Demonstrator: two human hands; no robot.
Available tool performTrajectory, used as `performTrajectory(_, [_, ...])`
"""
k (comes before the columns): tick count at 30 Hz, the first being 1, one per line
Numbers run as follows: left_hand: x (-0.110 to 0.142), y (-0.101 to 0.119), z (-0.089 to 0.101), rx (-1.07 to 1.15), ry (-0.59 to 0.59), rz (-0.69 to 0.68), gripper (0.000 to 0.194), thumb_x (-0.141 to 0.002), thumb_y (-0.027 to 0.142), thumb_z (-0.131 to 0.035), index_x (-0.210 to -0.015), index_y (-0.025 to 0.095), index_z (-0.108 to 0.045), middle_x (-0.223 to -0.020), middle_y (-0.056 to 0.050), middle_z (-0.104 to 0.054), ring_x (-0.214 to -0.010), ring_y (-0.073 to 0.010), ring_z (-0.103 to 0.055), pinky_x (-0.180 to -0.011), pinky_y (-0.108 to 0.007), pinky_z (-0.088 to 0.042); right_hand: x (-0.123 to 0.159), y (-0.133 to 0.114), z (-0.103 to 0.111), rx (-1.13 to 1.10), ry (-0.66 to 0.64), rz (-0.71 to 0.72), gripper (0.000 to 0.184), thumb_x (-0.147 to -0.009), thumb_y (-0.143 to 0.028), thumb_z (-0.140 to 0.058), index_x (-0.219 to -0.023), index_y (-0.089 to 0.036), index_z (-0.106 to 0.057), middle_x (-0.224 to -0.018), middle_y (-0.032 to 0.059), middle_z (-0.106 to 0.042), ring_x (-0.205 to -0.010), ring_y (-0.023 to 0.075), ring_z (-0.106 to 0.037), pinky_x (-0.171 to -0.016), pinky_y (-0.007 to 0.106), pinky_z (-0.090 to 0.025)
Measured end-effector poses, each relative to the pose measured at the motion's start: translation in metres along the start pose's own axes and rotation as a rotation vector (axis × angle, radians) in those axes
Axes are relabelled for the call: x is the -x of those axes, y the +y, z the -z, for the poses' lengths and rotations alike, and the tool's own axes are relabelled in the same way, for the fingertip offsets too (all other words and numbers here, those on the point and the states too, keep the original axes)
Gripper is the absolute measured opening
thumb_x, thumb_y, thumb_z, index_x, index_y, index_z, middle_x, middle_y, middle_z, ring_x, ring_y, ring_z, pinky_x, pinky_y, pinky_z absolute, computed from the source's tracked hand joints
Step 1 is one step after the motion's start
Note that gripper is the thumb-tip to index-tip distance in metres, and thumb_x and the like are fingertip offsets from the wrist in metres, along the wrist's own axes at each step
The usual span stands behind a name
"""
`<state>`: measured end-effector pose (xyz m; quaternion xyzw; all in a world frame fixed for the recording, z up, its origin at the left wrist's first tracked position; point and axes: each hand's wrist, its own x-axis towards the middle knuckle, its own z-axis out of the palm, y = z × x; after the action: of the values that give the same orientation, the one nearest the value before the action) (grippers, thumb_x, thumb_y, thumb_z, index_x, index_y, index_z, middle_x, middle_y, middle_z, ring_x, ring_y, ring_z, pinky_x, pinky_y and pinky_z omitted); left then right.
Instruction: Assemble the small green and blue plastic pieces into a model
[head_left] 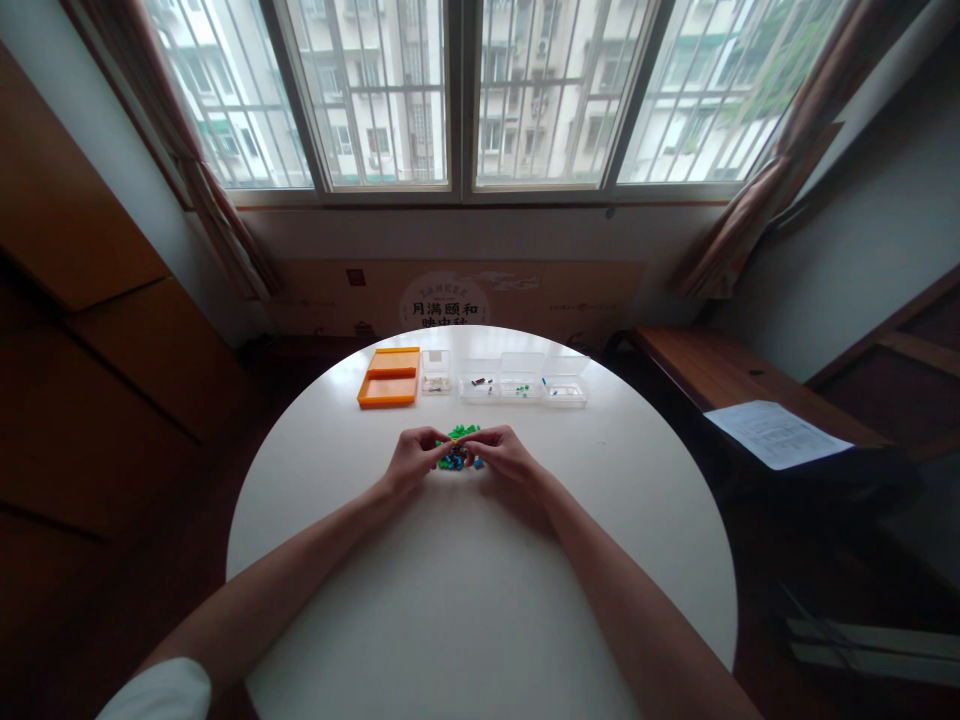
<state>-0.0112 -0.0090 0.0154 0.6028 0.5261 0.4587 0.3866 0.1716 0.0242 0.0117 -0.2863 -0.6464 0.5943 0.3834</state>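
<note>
Green and blue pieces lie in a loose pile (466,432) on a white round table (450,600), beneath both hands. Left hand (412,458) and right hand (510,452) meet over this pile, thumb and forefinger of each pinching at a small yellow piece (454,441); its exact form is too small to determine.

Beyond the hands stand an orange case (386,404), a small clear box (436,357) just beside it, and a row of clear compartments (517,401) holding a few dark, green and blue bits.

Risks, in this inspector's judgement: the grip is by fingertips alone, so uneven pressure could make the yellow piece spring out and be lost among its neighbours. Fingers working this low could also scatter the pile. The smooth tabletop offers no raised edge to stop a rolling piece. An arm reaching forward could knock the open compartments and mix their contents.

Writing: the cardboard panel (322,290) under the window carries Chinese characters reading 月满颐和, with a second line partly cut off by the table and arched lettering above, illegible. The paper sheet (776,433) at right bears print too fine to read.
</note>
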Motion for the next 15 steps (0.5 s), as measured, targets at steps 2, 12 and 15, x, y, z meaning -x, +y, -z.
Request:
performTrajectory(2, [-0.0003,-0.0011,-0.0001,0.005,0.001,-0.001,0.036,-0.066,0.042,-0.069,-0.078,0.008,-0.068,-0.048,-0.001,-0.055,-0.039,-0.0056,-0.044,-0.036,-0.015,-0.034,0.0,0.0005,0.0001,0.004,-0.003,-0.003,0.033,-0.07,-0.037,-0.065,-0.09,-0.012,-0.071,-0.062,0.0036,-0.065,-0.056,0.012,-0.057,-0.055,0.024,-0.045])
performTrajectory(12, [0.0011,0.0031,0.0001,0.01,0.004,0.007,0.036,-0.065,0.042,-0.07,-0.077,0.008,-0.068,-0.048,0.0,-0.056,-0.038,-0.0058,-0.045,-0.036,-0.016,-0.034,-0.0002,0.0013,0.0003,0.017,0.005,0.005,0.032,-0.07,-0.037,-0.065,-0.09,-0.013,-0.071,-0.061,0.0035,-0.065,-0.056,0.0125,-0.057,-0.056,0.025,-0.045])
performTrajectory(15, [0.0013,0.0038,0.0,0.007,0.005,0.007,0.037,-0.065,0.043,-0.07,-0.077,0.008,-0.068,-0.048,0.0,-0.056,-0.038,-0.0058,-0.044,-0.036,-0.016,-0.033,0.0,0.0006,0.0,0.014,0.011,0.004,0.032,-0.07,-0.038,-0.065,-0.089,-0.013,-0.072,-0.061,0.0034,-0.065,-0.055,0.0122,-0.057,-0.055,0.025,-0.045])
